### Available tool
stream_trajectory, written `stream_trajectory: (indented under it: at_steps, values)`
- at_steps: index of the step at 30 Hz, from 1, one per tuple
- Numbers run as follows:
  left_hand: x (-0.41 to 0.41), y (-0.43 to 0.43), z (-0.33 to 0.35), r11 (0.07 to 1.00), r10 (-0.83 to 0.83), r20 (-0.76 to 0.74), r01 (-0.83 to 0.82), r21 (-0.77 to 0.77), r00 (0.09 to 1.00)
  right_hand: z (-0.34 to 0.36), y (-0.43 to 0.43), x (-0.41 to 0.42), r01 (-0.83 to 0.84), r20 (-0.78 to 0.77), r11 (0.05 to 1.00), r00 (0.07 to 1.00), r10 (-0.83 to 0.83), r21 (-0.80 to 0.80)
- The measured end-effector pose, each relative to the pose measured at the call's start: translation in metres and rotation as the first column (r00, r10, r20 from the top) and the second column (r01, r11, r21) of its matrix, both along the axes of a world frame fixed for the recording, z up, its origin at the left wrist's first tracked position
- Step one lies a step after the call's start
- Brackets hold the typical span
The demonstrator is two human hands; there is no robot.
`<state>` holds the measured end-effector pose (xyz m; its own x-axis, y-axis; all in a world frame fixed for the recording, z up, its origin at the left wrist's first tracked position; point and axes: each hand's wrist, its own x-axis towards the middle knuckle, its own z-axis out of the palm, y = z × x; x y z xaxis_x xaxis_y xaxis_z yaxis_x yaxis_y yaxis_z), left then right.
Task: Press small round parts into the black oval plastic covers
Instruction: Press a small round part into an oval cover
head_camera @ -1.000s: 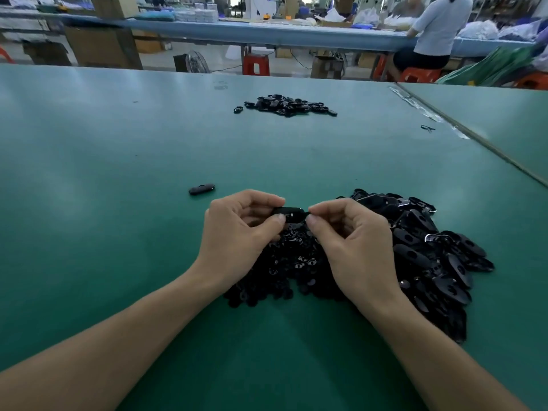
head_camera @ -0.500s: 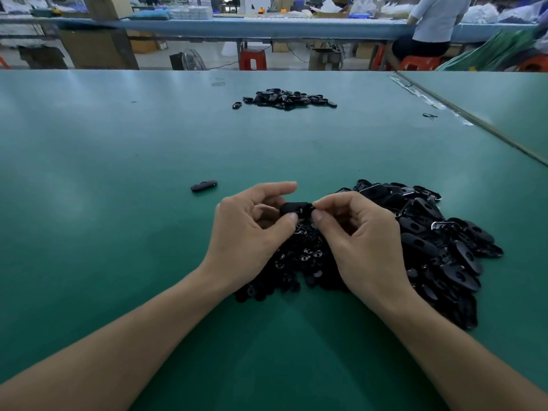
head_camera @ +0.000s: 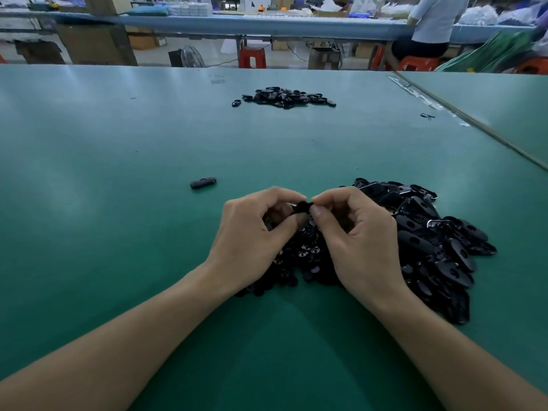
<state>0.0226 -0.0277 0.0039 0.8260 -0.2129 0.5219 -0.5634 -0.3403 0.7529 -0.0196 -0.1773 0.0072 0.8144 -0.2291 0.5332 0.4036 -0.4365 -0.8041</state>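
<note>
My left hand [head_camera: 252, 232] and my right hand [head_camera: 355, 235] meet over the near middle of the green table, and both pinch one black oval cover [head_camera: 302, 207] between thumbs and fingertips. Most of the cover is hidden by my fingers. Under my hands lies a heap of small round black parts [head_camera: 305, 256]. To the right spreads a pile of black oval covers [head_camera: 430, 241]. A single oval cover [head_camera: 203, 182] lies alone on the table, left of my hands.
A second pile of black covers [head_camera: 284, 97] sits far across the table [head_camera: 118, 203]. A small dark clip [head_camera: 427, 116] lies near the seam to the adjoining table at right. A seated person [head_camera: 430, 28] works at a far bench.
My fingertips have drawn closer together around the cover, hiding more of it. The piles and the lone cover lie as before.
</note>
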Motion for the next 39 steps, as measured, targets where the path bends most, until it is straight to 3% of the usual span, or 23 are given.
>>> stream_trajectory:
  at_steps: [6,11,16,23,39]
  values:
    - [0.003,0.002,0.003,0.978,0.022,-0.146,-0.051,-0.203,0.989,0.004,0.004,-0.003,0.004,0.01,1.0,1.0,-0.004,-0.008]
    - [0.003,0.003,0.003,0.97,-0.03,-0.114,0.001,-0.241,0.993,0.007,0.007,-0.004,0.008,0.015,1.0,1.0,-0.008,-0.025]
    - [0.002,0.002,0.002,0.948,-0.074,-0.139,0.027,-0.316,0.988,0.003,0.009,-0.001,-0.001,-0.056,0.997,0.998,0.005,0.082]
    - [-0.002,0.0,0.004,0.952,-0.095,-0.156,0.044,-0.302,0.983,-0.001,0.007,0.002,0.014,-0.08,0.993,0.997,-0.004,0.121]
    - [-0.002,-0.001,0.003,0.956,-0.112,-0.124,0.073,-0.284,0.986,0.0,0.012,-0.004,0.045,-0.054,0.998,0.997,-0.047,-0.039]
